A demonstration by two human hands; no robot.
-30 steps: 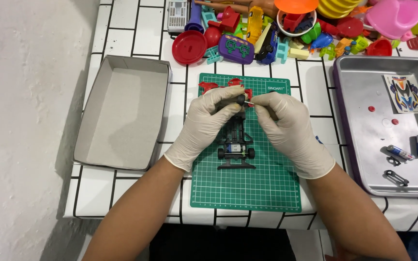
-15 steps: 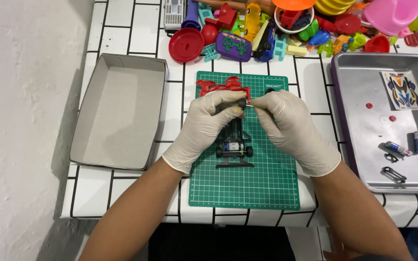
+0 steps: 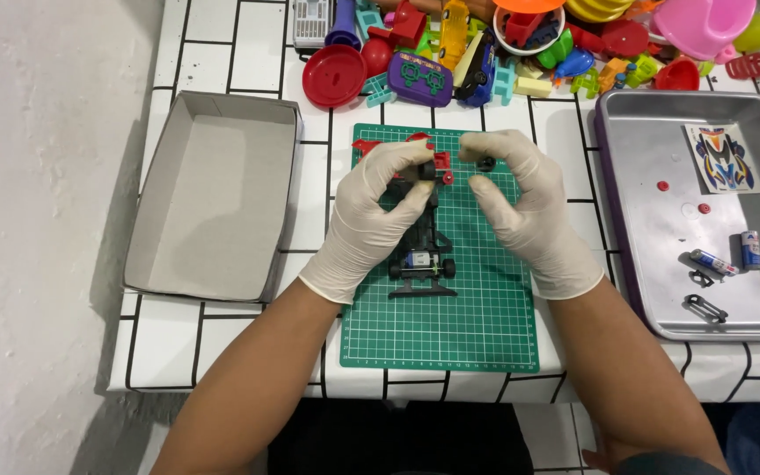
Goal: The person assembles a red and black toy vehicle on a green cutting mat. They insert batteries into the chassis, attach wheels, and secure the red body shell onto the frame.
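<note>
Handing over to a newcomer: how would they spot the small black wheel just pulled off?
Start at the green cutting mat mid-table. Above the black toy car chassis, the gloved right hand pinches a small black wheel. It alone is held clear of the chassis.

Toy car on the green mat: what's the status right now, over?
Left hand pins the toy car on the green mat. Right hand pinches a small black wheel, clear of the car. Nothing in the way.
</note>
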